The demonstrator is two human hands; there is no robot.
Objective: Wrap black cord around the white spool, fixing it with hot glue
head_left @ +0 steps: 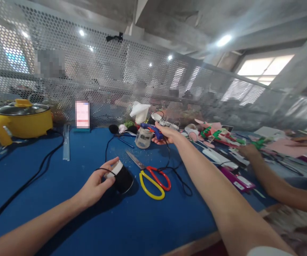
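So the left hand (97, 185) is wrapped around a black spool (121, 177) of cord lying on its side on the blue surface (62, 185), fingers curled over the top with a thin loop of black thread arcing over the thumb. That spool sits roughly mid-surface, a bit toward the near side. The right hand (166, 135) is stretched way out and clamped on a blue glue gun (151, 128), nozzle pointing left just above a small glass jar (143, 138). The gun's black cord (174, 170) trails down and loops on the surface next to the scissors (150, 176), which have red and yellow handles and lie just right of the spool, not touching it as far as I can tell.

Plenty of open blue to the left and in front of the spool, only a long black cable (27, 177) crossing it toward the yellow pot (22, 122) at the far left. The near edge runs diagonally under the right arm. The right side is crowded: craft scraps, pink paper (289, 147), and another person's hands (249, 151) working there. A perforated metal screen (116, 78) closes off the back edge.
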